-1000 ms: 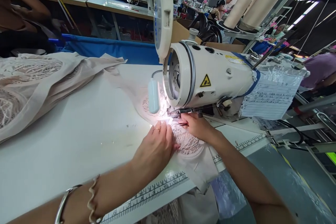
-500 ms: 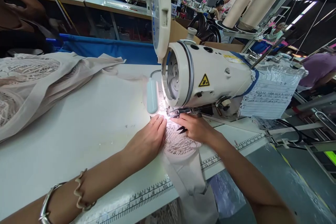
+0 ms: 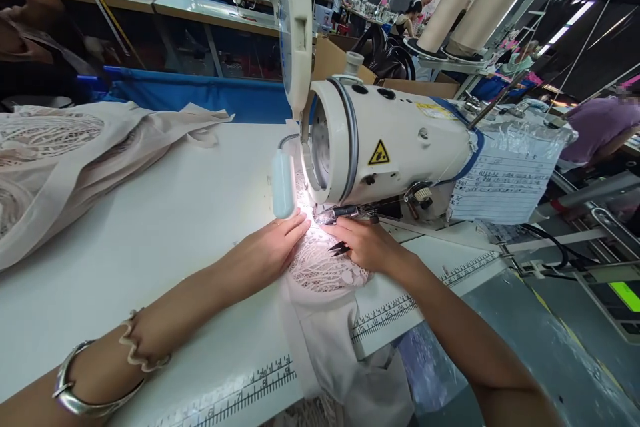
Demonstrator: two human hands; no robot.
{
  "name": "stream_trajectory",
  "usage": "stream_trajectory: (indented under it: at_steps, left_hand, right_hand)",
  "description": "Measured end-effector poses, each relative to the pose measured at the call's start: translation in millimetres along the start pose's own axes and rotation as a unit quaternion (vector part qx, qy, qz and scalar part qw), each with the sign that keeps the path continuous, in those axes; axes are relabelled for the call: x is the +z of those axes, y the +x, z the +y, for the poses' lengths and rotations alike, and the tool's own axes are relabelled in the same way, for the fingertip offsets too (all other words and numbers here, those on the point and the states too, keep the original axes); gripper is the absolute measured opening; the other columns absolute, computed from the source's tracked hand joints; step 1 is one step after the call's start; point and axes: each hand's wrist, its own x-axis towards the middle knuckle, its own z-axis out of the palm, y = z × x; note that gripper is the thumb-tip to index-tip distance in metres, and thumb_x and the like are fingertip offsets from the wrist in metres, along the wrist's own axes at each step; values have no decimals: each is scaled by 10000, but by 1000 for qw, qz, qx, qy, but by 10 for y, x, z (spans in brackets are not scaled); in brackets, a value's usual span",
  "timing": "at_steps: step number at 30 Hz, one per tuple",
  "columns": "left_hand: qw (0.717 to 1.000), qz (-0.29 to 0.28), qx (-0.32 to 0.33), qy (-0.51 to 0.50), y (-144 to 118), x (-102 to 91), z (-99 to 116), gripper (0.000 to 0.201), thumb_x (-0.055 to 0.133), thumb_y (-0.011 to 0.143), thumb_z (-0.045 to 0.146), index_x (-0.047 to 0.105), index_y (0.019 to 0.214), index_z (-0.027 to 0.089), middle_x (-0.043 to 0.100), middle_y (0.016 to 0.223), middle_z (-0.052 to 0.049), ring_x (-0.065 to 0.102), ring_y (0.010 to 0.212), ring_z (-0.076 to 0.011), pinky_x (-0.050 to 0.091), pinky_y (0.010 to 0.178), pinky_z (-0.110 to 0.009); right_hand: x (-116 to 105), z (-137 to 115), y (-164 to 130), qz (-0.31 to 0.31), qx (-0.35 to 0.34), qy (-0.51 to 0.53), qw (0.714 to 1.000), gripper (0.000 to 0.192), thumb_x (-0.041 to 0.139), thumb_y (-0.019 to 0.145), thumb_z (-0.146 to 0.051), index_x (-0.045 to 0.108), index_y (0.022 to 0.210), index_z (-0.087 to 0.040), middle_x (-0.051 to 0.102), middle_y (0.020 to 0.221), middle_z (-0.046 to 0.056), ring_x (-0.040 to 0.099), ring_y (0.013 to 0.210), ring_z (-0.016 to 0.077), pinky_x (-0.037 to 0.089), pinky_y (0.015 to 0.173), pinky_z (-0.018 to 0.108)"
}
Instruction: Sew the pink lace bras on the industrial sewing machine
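A white sewing machine (image 3: 390,147) stands on the white table (image 3: 165,240), its small lamp (image 3: 283,183) lighting the needle area. A pale lace fabric piece (image 3: 320,267) lies under the machine head and hangs over the table's front edge. My left hand (image 3: 265,250) lies flat on the fabric's left side, fingers stretched toward the needle. My right hand (image 3: 367,243) rests on the fabric's right side, just below the presser foot, and holds small dark thread snips (image 3: 339,248) whose tips point left.
A heap of beige lace garments (image 3: 60,153) covers the table's left end. A ruler strip (image 3: 395,307) runs along the front edge. A paper sheet in plastic (image 3: 505,180) hangs on the machine's right. Large thread cones (image 3: 470,7) stand behind. Other people work at far tables.
The fabric has slid toward me, more of it hanging over the table edge. My left hand has flattened and stretched toward the needle. The view has shifted slightly right.
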Motion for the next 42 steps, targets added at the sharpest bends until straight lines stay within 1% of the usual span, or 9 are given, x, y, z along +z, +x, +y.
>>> stream_trajectory:
  at_steps: [11, 15, 20, 25, 27, 30, 34, 38, 42]
  left_hand:
    - [999, -42, -17, 21, 109, -183, -34, 393, 331, 1001, 110, 591, 1287, 177, 638, 1319, -133, 643, 1119, -300, 562, 879, -429]
    - [997, 8, -39, 65, 145, -61, 251, 386, 357, 928, 14, 620, 1194, 108, 654, 1241, -175, 637, 1079, -301, 539, 911, -481]
    - [998, 11, -39, -41, 112, 93, 554, 267, 423, 950, 83, 621, 1125, 120, 661, 1201, -161, 592, 1140, -291, 535, 946, -481]
    - [994, -29, -13, -107, 111, -64, 476, 240, 412, 960, 69, 631, 1002, 158, 651, 1190, -137, 534, 1230, -305, 485, 979, -532]
    - [991, -36, -29, -128, 136, -131, 464, 218, 419, 946, 67, 617, 961, 157, 656, 1040, -120, 590, 1051, -268, 517, 886, -475]
    - [989, -26, -39, -139, 168, -146, 466, 214, 402, 979, 137, 613, 1020, 144, 628, 923, -95, 573, 851, -222, 513, 799, -421]
    - [990, -20, 7, -137, 166, -85, 365, 287, 380, 1033, 251, 641, 1125, 174, 633, 1009, -98, 586, 943, -229, 486, 870, -415]
    - [986, -51, -4, -160, 153, -100, 146, 389, 335, 1060, 344, 694, 1031, 197, 634, 1023, -96, 596, 936, -225, 489, 850, -382]
    - [985, -72, -16, -153, 155, -165, -24, 463, 289, 1068, 373, 707, 981, 196, 648, 1080, -97, 616, 918, -215, 497, 838, -358]
  right_hand:
    - [13, -44, 7, 55, -14, 11, 998, 385, 520, 851, -84, 665, 1188, -200, 699, 981, 62, 628, 820, 194, 435, 608, 271]
    - [33, -36, 12, 54, -13, 28, 998, 402, 534, 830, -65, 668, 1186, -196, 699, 985, 64, 641, 818, 197, 457, 623, 266]
    - [93, 68, -36, 87, -18, 103, 991, 479, 533, 781, -18, 671, 1193, -219, 712, 1019, 52, 669, 870, 189, 508, 703, 246]
    - [127, 181, -94, 114, -36, 124, 985, 395, 532, 782, -20, 724, 1073, -205, 729, 951, 44, 676, 823, 177, 514, 695, 246]
    - [122, 182, -92, 119, -53, 108, 986, 362, 536, 780, -15, 733, 1024, -195, 709, 912, 49, 662, 803, 174, 507, 676, 247]
    - [92, 140, -65, 135, -81, 79, 984, 268, 530, 837, -56, 725, 958, -194, 704, 1040, 74, 654, 871, 188, 521, 720, 280]
    - [54, 85, -19, 169, -130, 44, 976, 300, 427, 942, -80, 710, 964, -177, 717, 1162, 84, 639, 1014, 239, 539, 806, 361]
    - [61, 74, 6, 184, -172, 45, 967, 329, 403, 953, -40, 705, 999, -161, 730, 1184, 84, 607, 1087, 253, 525, 887, 406]
    - [99, 74, 5, 190, -170, 33, 966, 328, 420, 936, -19, 699, 1035, -160, 747, 1149, 65, 598, 1079, 254, 513, 830, 394]
